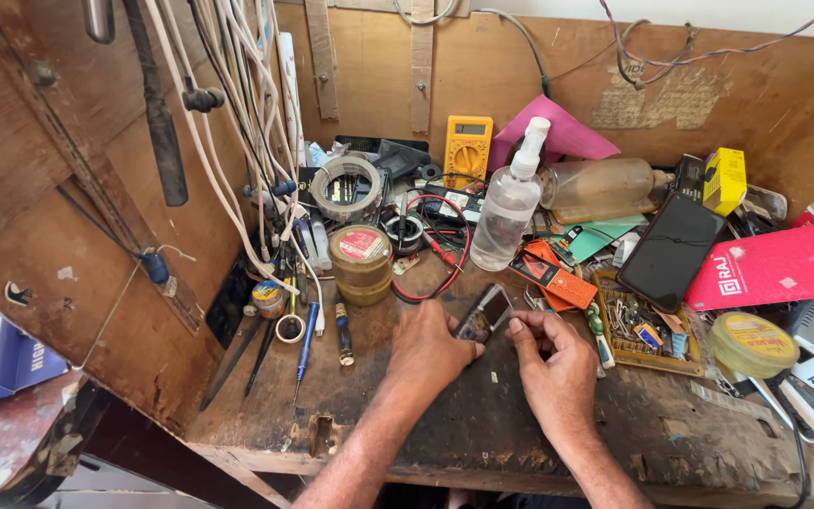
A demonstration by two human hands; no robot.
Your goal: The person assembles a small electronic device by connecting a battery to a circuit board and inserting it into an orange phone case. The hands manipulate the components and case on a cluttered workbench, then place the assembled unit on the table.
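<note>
A small phone point(485, 314) is held between both hands just above the worn wooden counter point(445, 415), near its middle. Its long axis is tilted, running from lower left up to the right, with the screen end pointing away toward the spray bottle point(509, 203). The left hand point(428, 351) is pressed against the phone's lower left end, its fingers curled and closed on that end; the right hand point(558, 363) is set just to the right, its fingers point(520, 330) pinched together at the phone's right edge, though what lies under the tips cannot be made out. Both hands are about equally near it. To the right, an open tray point(605, 351) is seen holding small metal parts and bits, with a black tablet point(671, 250) leaning over its far edge. Beside it a yellow tape roll point(752, 344) is laid flat. To the left, a stack of brown tape rolls point(361, 264) is stood up, and screwdrivers point(308, 339) are spread on the counter. A yellow multimeter point(467, 151) is propped at the back wall.
</note>
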